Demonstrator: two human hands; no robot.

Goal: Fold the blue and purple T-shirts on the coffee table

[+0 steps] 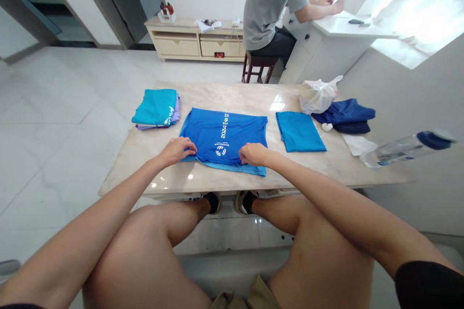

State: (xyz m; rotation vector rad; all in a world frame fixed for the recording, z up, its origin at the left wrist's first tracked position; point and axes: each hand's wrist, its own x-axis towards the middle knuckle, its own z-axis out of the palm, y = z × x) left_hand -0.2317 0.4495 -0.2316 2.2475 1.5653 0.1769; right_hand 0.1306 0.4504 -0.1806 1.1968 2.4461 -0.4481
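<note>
A blue shirt with white and yellow print lies partly folded on the marble-look table, its lighter blue underside showing along the near edge. My left hand pinches the shirt at its near left corner, fingers closed. Toward the near right side of the same shirt, my right hand has its fingers curled together on the fabric. To the right sits a folded blue cloth, apart from my hand. At the far left is a stack of folded teal and purple garments.
On the table's right stand a white plastic bag, a dark blue garment and a tilted-looking clear water bottle with a blue lid. Beyond the table, a person sits on a stool beside a low cabinet.
</note>
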